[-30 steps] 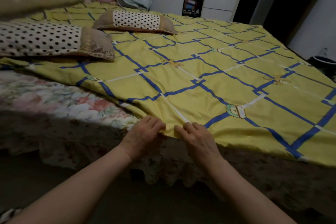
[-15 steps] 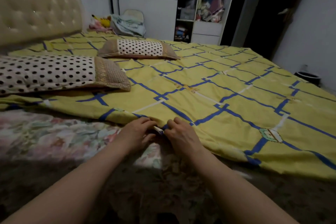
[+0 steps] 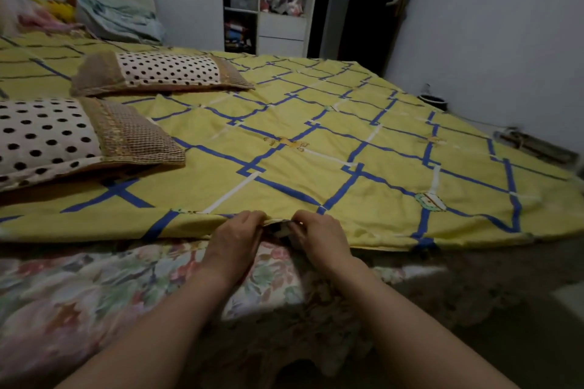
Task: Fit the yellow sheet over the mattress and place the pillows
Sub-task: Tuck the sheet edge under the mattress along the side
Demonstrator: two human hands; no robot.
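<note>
I see the yellow cotton sheet with blue and white crossing lines [image 3: 316, 148] spread flat over most of the bed. Its near edge stops short of the bed's side, so a strip of the flowery mattress cover [image 3: 94, 287] shows below it.

My left hand [image 3: 235, 238] and right hand [image 3: 319, 238] sit close together at that near edge, almost touching. Each grip is closed, pinching the sheet's edge between fingers and thumb. The sheet stretches away from my hands toward the far wall, and the pinched bit lies right between the two hands. A small dark and pale scrap shows between them; I think it is the folded hem, but the light is too dim to be sure.

Two pillows lie on the sheet at the left. The nearer white pillow with black dots and brown checked ends [image 3: 63, 139] rests well apart from my hands. The farther dotted pillow [image 3: 161, 73] lies behind it.
</note>
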